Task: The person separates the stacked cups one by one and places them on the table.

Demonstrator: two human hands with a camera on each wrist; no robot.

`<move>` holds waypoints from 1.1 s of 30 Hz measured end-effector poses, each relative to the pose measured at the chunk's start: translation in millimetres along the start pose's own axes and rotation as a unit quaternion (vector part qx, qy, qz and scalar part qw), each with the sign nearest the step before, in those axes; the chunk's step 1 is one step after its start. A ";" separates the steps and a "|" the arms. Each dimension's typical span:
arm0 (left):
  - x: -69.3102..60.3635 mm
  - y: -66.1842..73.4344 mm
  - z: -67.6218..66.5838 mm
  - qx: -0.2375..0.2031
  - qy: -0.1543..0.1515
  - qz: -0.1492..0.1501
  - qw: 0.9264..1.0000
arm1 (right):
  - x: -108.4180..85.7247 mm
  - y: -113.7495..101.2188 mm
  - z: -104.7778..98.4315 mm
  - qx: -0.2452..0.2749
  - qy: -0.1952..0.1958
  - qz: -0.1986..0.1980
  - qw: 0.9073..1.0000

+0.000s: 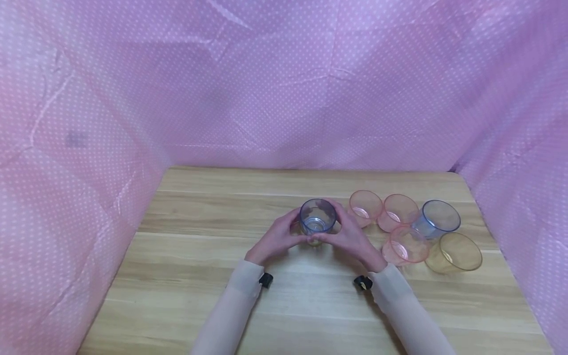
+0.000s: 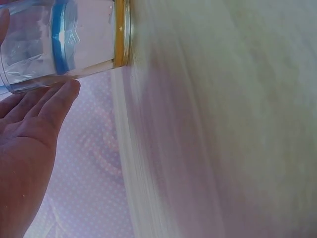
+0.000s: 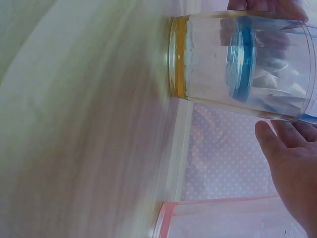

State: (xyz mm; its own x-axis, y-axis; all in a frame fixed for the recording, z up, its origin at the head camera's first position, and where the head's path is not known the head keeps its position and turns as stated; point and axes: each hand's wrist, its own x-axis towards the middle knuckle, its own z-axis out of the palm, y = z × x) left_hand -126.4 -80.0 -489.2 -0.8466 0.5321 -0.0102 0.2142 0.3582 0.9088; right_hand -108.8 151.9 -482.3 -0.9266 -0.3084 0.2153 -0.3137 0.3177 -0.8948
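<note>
Between both hands, left of the other cups in the head view, a clear blue-tinted cup point(image 1: 317, 217) sits nested inside a yellow-tinted cup point(image 1: 315, 242). The wrist views show the blue base band point(image 3: 242, 59) partway down inside the outer cup, whose yellow base band point(image 2: 120, 32) is at the tabletop. My left hand point(image 1: 280, 234) curves round the left side of this stack, thumb along the near side. From the right, my right hand point(image 1: 350, 236) holds it the same way, and the thumb tips nearly meet in front. Some fingers are hidden behind the cups.
To the right stand three pink cups, one at the back left point(image 1: 365, 207), one beside it point(image 1: 399, 212) and one nearer point(image 1: 406, 246). A blue cup point(image 1: 439, 217) and a yellow cup point(image 1: 454, 254) stand beyond them on the wooden table point(image 1: 186, 286). Pink dotted cloth point(image 1: 266, 98) surrounds the table.
</note>
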 end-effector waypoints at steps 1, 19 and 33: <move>0.1 -0.1 0.2 -0.001 0.000 0.001 1.000 | -0.1 -0.4 0.0 -0.001 0.001 -0.001 1.000; -0.9 -1.1 2.2 0.006 0.005 0.003 1.000 | -2.6 -9.0 -2.7 -0.012 0.030 0.008 0.999; -0.9 -1.0 2.4 0.008 0.007 0.004 1.000 | -5.7 -20.4 -4.8 0.012 0.057 -0.033 0.998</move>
State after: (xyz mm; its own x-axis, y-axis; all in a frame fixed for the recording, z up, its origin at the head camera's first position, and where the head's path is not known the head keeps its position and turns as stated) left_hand -124.7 -79.0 -491.1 -0.8515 0.5243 0.0030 0.2283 0.3655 0.9024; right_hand -98.1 151.4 -463.4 -0.9224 -0.2230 0.3153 -0.3702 0.2779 -0.8864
